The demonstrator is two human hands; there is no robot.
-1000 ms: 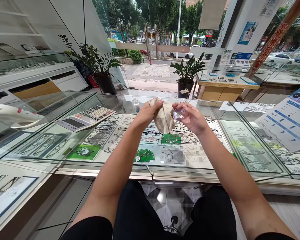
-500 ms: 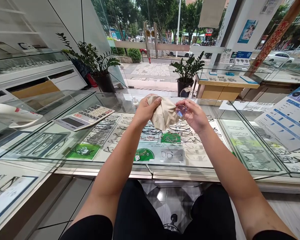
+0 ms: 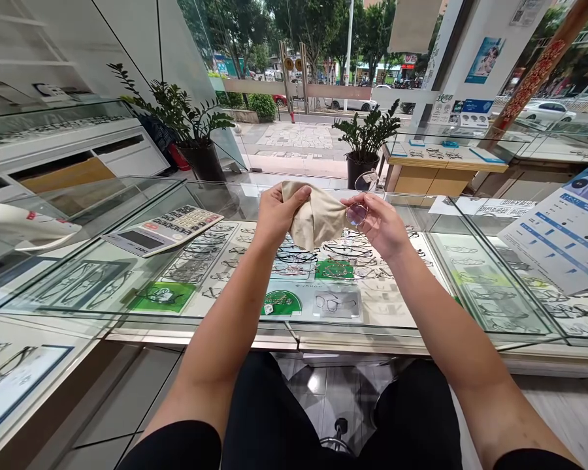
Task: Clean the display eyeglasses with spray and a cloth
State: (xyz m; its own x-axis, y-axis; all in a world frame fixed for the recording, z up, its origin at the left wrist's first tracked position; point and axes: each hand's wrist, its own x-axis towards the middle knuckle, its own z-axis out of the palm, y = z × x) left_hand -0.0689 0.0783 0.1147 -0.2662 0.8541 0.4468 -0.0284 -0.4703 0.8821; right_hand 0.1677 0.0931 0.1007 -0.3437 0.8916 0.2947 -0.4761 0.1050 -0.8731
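Pinched in my left hand (image 3: 279,212) is a beige cleaning cloth (image 3: 318,222), its folds hanging down over the glass counter. My right hand (image 3: 381,225) grips a pair of thin-rimmed round eyeglasses (image 3: 357,215) between thumb and fingers. One lens faces me with a purple-blue sheen; the other rim shows above the fingers. The cloth's right corner reaches the near lens and my right fingertips; whether that corner is pinched too, I cannot tell. Both hands are raised above the display case.
Below lies a glass display counter (image 3: 245,320) with rows of eyeglass frames inside. A calculator (image 3: 164,228) rests on the glass at left, with a white device (image 3: 27,225) beyond it. A printed stand (image 3: 563,228) leans at right. Potted plants (image 3: 365,134) stand before the window.
My left hand has shifted slightly left, drawing the cloth out so it stretches toward the glasses. My right hand and the eyeglasses stay almost in place.
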